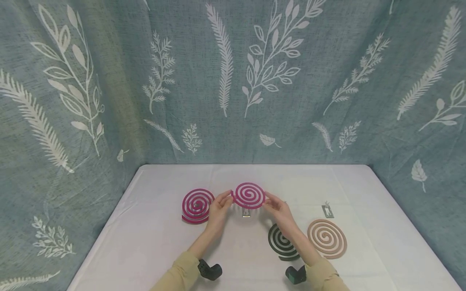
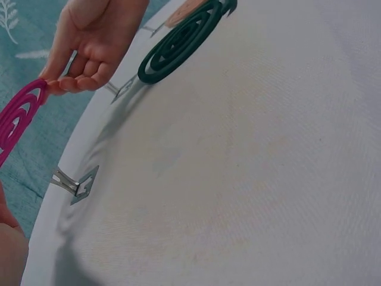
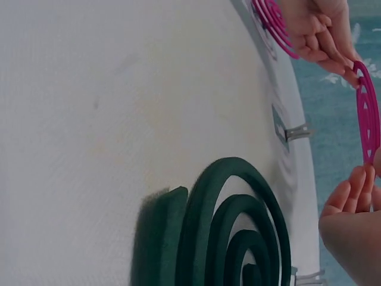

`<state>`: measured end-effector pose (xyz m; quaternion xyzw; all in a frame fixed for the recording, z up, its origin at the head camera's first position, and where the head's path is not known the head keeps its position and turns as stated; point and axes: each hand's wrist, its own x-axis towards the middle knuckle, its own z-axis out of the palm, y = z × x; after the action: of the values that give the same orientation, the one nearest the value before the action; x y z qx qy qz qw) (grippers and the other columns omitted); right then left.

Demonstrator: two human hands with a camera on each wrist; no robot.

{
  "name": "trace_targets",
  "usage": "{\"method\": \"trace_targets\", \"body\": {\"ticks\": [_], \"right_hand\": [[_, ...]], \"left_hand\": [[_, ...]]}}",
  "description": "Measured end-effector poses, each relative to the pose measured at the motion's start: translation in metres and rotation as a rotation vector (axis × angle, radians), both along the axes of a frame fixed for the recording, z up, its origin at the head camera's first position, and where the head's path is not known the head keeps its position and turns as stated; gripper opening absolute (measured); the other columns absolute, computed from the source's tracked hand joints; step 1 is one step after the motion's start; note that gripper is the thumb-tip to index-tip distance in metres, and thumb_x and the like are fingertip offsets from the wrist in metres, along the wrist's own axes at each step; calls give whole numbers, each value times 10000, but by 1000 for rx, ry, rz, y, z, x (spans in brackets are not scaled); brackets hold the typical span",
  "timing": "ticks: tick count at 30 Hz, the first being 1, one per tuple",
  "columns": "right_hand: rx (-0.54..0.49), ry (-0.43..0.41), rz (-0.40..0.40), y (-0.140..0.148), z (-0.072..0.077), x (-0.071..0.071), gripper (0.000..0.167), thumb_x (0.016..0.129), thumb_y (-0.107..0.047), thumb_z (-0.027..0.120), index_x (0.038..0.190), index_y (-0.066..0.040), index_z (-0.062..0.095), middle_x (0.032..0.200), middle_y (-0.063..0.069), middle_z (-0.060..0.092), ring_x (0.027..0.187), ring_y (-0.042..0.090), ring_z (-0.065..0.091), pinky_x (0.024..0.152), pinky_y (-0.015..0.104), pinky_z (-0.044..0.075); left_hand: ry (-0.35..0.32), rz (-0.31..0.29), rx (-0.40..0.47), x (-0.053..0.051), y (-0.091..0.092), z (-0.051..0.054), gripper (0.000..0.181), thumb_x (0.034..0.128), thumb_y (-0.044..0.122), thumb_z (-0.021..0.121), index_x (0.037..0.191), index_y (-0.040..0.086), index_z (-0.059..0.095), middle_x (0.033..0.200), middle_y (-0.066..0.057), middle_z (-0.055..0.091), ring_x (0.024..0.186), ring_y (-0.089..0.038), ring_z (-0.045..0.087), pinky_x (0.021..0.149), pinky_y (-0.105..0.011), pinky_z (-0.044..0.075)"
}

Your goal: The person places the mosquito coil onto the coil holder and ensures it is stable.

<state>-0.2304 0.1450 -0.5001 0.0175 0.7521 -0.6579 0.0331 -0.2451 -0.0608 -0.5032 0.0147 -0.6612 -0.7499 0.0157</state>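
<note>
Both hands hold up a pink mosquito coil [image 1: 249, 193] above the table, its flat spiral tilted to face me. The left hand [image 1: 217, 211] pinches its left edge, close to the coil's outer end. At the opposite edge, the right hand [image 1: 281, 212] pinches it between thumb and fingers. Below the coil, a small metal coil stand [image 1: 246, 214] sits on the table; the left wrist view shows this stand [image 2: 82, 185] with its raised prongs. A second pink coil [image 1: 198, 205] lies left of the left hand. Partly hidden under the right forearm is a dark green coil [image 1: 285, 239].
A brown coil [image 1: 325, 238] lies to the right of the green one. Behind it is another metal stand [image 1: 328, 211]. The white tablecloth [image 1: 145, 242] covers the table, whose far edge meets a leaf-patterned blue-green curtain [image 1: 233, 137].
</note>
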Motion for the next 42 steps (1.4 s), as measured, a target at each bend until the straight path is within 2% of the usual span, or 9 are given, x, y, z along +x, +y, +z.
{"method": "trace_targets", "body": {"ticks": [4,15,24,31,36,42], "right_hand": [[5,3,1,0,-3,-2,496,914,-122,588,1390,-73,456,1013,14,602,987,96,537,959,319,435],[-1,-10,35,-2,-11,-6,502,903,-88,593,1383,-35,455,988,33,616,918,99,552,890,283,452],[-10,-14,34,-2,-8,-5,510,898,-80,599,1379,-9,448,996,54,618,919,115,549,892,308,456],[11,-12,36,-1,-17,-9,499,887,-84,603,1364,-16,472,996,69,617,920,138,563,849,280,463],[21,-22,47,0,-18,-9,493,889,-91,604,1360,-19,478,998,75,614,929,151,578,890,340,487],[22,-40,63,0,-17,-10,508,894,-114,602,1376,-34,462,1009,82,608,947,170,584,940,405,482]], "left_hand": [[-5,3,7,0,0,-5,367,940,89,556,1279,-49,522,1112,-155,677,861,48,609,848,-115,431],[-8,21,-17,1,-3,-14,367,937,102,566,1273,-41,529,1121,-156,668,867,29,615,862,-139,453],[-37,32,-33,1,-1,-18,359,944,83,545,1279,-43,523,1140,-186,652,863,38,599,861,-138,465],[-32,29,4,2,0,-25,356,939,64,545,1264,-77,513,1087,-153,668,852,37,601,837,-130,468],[-49,25,18,3,0,-27,358,947,69,535,1279,-58,507,1083,-116,666,866,41,597,846,-109,455],[-30,24,7,4,0,-25,362,947,69,538,1275,-78,499,1108,-178,651,868,45,593,845,-111,468]]}}
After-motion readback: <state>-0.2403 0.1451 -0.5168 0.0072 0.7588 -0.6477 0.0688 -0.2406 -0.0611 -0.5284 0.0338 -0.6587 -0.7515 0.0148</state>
